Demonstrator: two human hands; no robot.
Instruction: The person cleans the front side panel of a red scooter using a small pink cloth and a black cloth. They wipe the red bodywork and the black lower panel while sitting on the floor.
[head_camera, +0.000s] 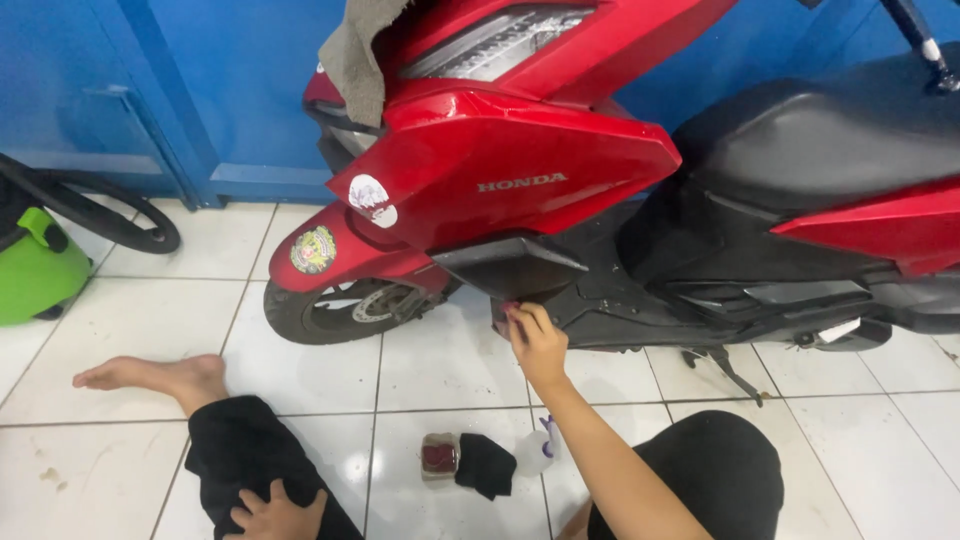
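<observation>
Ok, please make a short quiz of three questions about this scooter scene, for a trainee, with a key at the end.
1. True or false: the right hand touches the lower black panel of the red scooter.
2. Where does the left hand rest?
A. on the front wheel
B. on the person's own black-clad leg
C. on the seat
3. Fill in: a grey ____ hangs over the scooter's front.

Key
1. True; it pinches something small and reddish against the panel.
2. B, on the leg.
3. Cloth.
</observation>
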